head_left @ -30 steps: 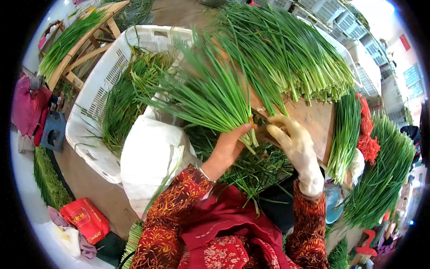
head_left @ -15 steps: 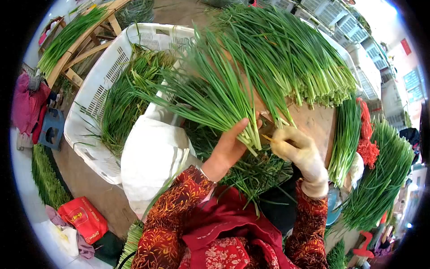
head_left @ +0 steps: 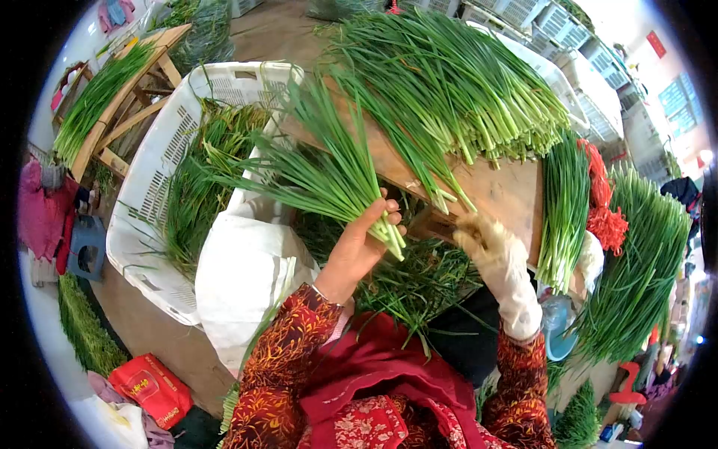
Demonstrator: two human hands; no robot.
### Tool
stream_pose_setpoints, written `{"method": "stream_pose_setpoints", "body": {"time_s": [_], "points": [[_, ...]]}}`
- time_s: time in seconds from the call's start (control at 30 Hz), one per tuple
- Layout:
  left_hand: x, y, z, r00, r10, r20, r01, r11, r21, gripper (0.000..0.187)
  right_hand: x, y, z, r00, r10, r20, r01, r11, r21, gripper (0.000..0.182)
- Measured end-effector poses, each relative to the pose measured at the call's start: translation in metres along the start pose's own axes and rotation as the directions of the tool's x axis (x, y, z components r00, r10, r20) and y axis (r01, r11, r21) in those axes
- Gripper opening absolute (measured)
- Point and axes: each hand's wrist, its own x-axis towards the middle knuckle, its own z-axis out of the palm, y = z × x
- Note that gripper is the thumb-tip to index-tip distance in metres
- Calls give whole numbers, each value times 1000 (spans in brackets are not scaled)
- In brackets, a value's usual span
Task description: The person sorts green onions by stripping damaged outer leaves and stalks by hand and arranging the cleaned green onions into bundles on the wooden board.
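Note:
My left hand is closed round the pale stem ends of a loose bunch of green stalks, whose leaves fan out up and left. To its right, my right hand wears a whitish glove; its fingers are blurred, and whether they hold anything is unclear. Just above the glove, a few separate stalks lie on the wooden board with their white ends towards me. A large heap of similar stalks covers the board's far part.
A white basket of leaves stands left, with a white cloth over its near edge. Loose leaves lie below my hands. Right of the board are another bundle, red strings and a blue basin.
My left hand has moved left and slightly down with its bunch, away from the gloved hand. The yellowish piece seen at the glove's fingers no longer shows. The whole view has shifted a little.

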Motion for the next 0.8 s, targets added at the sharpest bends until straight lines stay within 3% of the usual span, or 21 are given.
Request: {"method": "stream_pose_setpoints", "body": {"time_s": [0.07, 0.13, 0.3, 0.37, 0.4, 0.43, 0.5, 0.53, 0.7, 0.77, 0.8], "points": [[2, -1, 0, 999, -3, -35, 5, 998, 60, 26, 20, -8, 5, 997, -36, -63, 32, 998, -60, 22], [-1, -2, 5, 989, 16, -145, 2, 992, 122, 27, 37, 0, 23, 978, -184, -99, 142, 932, -333, 20], [-2, -1, 2, 995, 15, -96, 2, 985, 173, 32, 48, -1, 28, 978, -108, -176, 77, 981, -176, 14], [-4, -1, 12, 988, 68, -137, -38, 978, 207, 33, 48, -5, 20, 988, 113, -109, -74, 946, 315, 16], [-4, -1, 12, 988, 69, -138, -40, 978, 202, 33, 48, -3, 17, 991, 104, -84, -49, 868, 494, 16], [-3, -1, 12, 987, 57, -149, -27, 979, 201, 33, 47, -5, 14, 991, 105, -81, -52, 869, 492, 16], [-4, -2, 11, 987, 44, -157, -12, 979, 201, 33, 46, -10, 7, 991, 133, -10, -79, 640, 765, 15], [-4, -2, 10, 989, 47, -143, -19, 981, 191, 33, 46, -8, 5, 986, 143, 86, -155, 596, 788, 15], [0, -4, -8, 993, -14, -117, 25, 995, 94, 34, 24, -23, -6, 987, 163, -8, -90, 585, 806, 16], [-6, 4, 8, 979, 45, -200, -16, 989, 144, 31, -1, -10, -27, 999, -38, 34, -8, 546, 838, 18], [-6, 11, 9, 990, 85, -111, -70, 988, 138, 30, -8, 4, -29, 930, -321, 180, 6, 502, 865, 16]]}}
